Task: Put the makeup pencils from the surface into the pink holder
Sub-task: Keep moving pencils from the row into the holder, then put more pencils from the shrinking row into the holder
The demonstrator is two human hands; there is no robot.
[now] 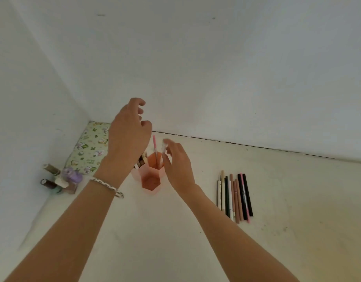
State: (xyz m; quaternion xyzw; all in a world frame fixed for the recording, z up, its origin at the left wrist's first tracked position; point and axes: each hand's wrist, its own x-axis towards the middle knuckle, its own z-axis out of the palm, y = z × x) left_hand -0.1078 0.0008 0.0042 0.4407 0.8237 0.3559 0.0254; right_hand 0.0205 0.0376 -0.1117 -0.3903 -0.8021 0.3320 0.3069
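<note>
1. The pink holder (150, 181) stands on the table (175, 231) between the two forearms. Its left compartment is largely covered by the left wrist. Only the tips of some sticks (141, 159) are seen there, too few showing to be counted.
2. The fingertips of the right grip (176, 165) are blurred. A pale pencil (164, 148) appears to be pinched between them, its lower part reaching down into the rear compartment. Its colour and markings cannot be made out.
3. The left grip (128, 135) is held above the holder, relaxed, with fingers loosely curled and nothing grasped. A bracelet (107, 186) is worn on its wrist.
4. A pink pencil (154, 147) is stood upright in the rear compartment, just beside the pale one.
5. A floral pouch (88, 148) is laid in the corner against the wall (216, 68), partly hidden by the left grip. Small bottles (57, 181) are clustered near it; about five are seen, though they overlap.
6. Three hexagonal compartments are counted on the holder. A row of pencils (234, 197) is laid on the table to the right, well apart from the holder. Nine are counted, lying side by side and touching, so the number is uncertain.
</note>
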